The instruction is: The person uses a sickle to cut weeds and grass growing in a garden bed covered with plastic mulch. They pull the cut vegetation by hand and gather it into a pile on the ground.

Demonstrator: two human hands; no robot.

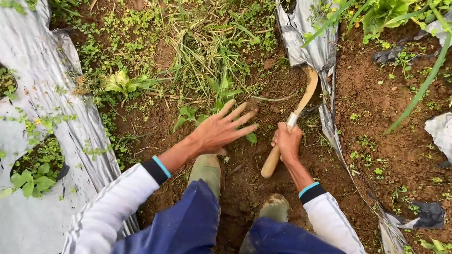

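Near the boots (273,208) the soil is already bare. The right hand (288,142) grips the wooden-handled sickle (291,122), blade in the earth beyond. The left hand (220,129), fingers spread, reaches the weeds (211,49) left of the sickle, still uncut.

Silvery-grey plastic mulch sheeting (31,44) dotted with green weeds; reddish-brown soil (399,137); pale tan wooden-handled hoe (291,127); white striped sleeves (110,209) with turquoise-edged black cuffs; blue trousers (194,238); muddy olive rubber boots (207,170).

Left hand (220,129) splayed; right hand (288,142) fisted
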